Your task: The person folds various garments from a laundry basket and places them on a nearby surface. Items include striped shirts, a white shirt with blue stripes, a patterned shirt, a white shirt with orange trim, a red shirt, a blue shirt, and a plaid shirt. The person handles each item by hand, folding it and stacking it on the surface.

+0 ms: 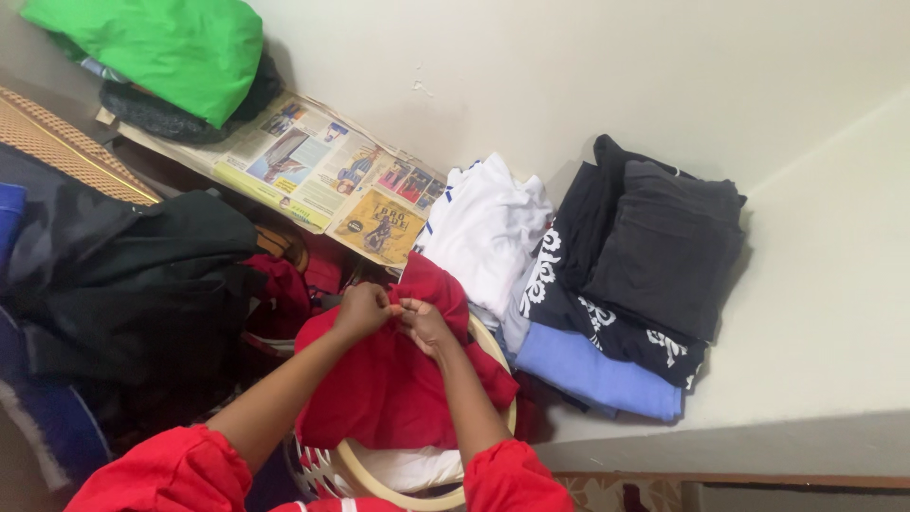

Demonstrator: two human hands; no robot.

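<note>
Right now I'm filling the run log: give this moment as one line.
left hand: grip on red garment | right hand: grip on same | below: white laundry basket | beside: folded clothes stack

Corner shelf setting, pale walls

Off-white wall (569,76) rises behind a pale shelf surface (825,322). Left of the wall's corner, newspaper sheets (322,171) line the ledge; further left, a woven tan panel (57,142). Even, soft light; patterned floor (607,493) below the shelf edge.
</note>
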